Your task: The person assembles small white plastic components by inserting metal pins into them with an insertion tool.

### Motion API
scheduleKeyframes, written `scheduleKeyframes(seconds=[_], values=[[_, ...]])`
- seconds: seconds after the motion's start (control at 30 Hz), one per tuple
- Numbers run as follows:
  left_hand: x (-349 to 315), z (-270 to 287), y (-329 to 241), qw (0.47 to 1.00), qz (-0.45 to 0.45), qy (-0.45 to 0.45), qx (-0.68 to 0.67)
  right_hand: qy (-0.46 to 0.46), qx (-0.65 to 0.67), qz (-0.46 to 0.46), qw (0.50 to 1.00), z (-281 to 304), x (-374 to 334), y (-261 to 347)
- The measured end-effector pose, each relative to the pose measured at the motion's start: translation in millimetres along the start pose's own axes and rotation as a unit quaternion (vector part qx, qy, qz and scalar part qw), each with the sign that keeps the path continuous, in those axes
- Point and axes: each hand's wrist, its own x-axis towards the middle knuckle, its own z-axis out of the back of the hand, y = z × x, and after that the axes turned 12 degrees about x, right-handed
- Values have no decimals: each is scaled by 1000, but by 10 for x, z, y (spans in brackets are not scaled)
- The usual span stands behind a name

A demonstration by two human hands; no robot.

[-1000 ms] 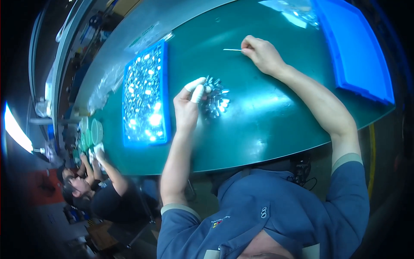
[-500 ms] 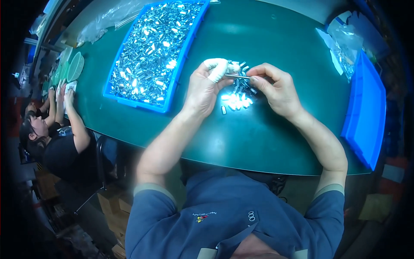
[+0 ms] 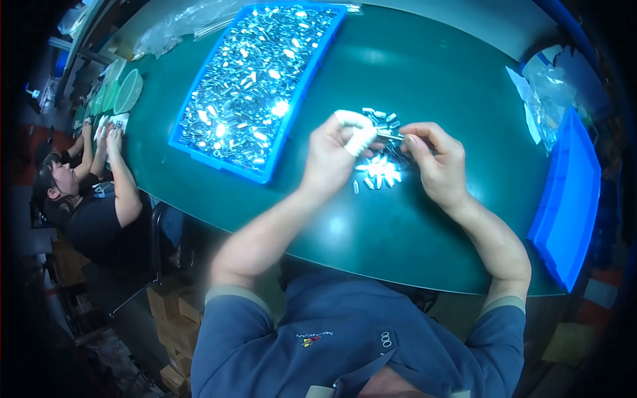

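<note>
White coverings wrap some fingers of my left hand (image 3: 332, 152), which is closed in a pinch above a small pile of shiny metal pieces (image 3: 379, 174). What sits inside that pinch is mostly hidden by the fingers. Close on the right, the thumb and forefinger of my right hand (image 3: 439, 159) grip a thin metal rod (image 3: 391, 136). The rod's other end points into the left fingertips. Loose pieces of the pile show just beyond and below both hands on the green tabletop (image 3: 332, 232).
A blue tray (image 3: 269, 174) full of similar metal pieces stands at the far left. On the right are a tilted blue bin (image 3: 570, 205) and clear plastic bags (image 3: 554, 76). Farther left, a co-worker (image 3: 99, 212) sits near green baskets (image 3: 129, 91).
The whole view has shifted, so table and tray appear farther right and lower. Less of the rod shows between my hands. Both hands keep their closed grips over the pile.
</note>
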Motion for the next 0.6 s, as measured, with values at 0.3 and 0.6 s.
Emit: scheduleKeyframes(seconds=[0.3, 0.6], values=[[-124, -59, -60, 998, 4, 58, 7, 34, 203, -179, 962, -11, 3, -7], [-128, -10, -107, 999, -22, 41, -1, 50, 260, -162, 951, 15, 22, 87]])
